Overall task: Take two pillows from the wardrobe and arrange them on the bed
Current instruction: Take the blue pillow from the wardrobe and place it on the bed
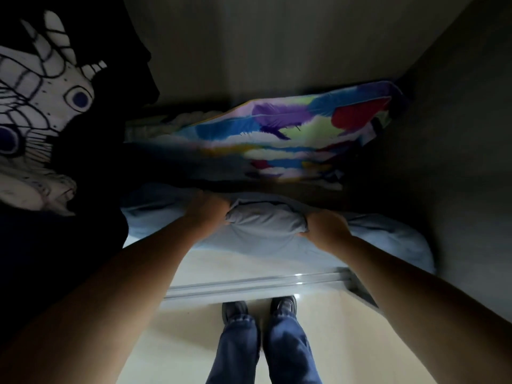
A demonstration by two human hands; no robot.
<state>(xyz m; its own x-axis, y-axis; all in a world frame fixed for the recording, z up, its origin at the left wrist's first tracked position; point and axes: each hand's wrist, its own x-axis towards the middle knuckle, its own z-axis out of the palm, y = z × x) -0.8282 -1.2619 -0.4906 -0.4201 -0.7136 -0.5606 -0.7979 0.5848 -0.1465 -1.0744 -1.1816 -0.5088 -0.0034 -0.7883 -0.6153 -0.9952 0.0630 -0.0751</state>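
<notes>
Nearest the camera: jeans and dark shoes (260, 307) on pale glossy floor, toes right at the wardrobe's sliding-door track (249, 284). Just past the track, both bare forearms reach into the wardrobe. Left hand (206, 210) and right hand (325, 227) are each clenched on the light blue pillow (266, 225), bunching a soft hump of fabric between them. The pillow sits at the front edge of the wardrobe floor, directly ahead of the hands, long axis left-right, parallel to the track. Hands grip near its middle, about equally far in; its right end (401, 245) sags out well beyond the right hand. Plain matte cotton, plump, wrinkled at the grips.

Behind and above it: feather-print pillow (291, 126), bright, smooth cover, same left-right lie, against the back-right corner. Probably pillow two. Hanging at left: dark garments (83, 189) and a white fabric (36, 87) with black line drawings.

Judgement: pull straight back over the track; watch the loose ends dragging.
</notes>
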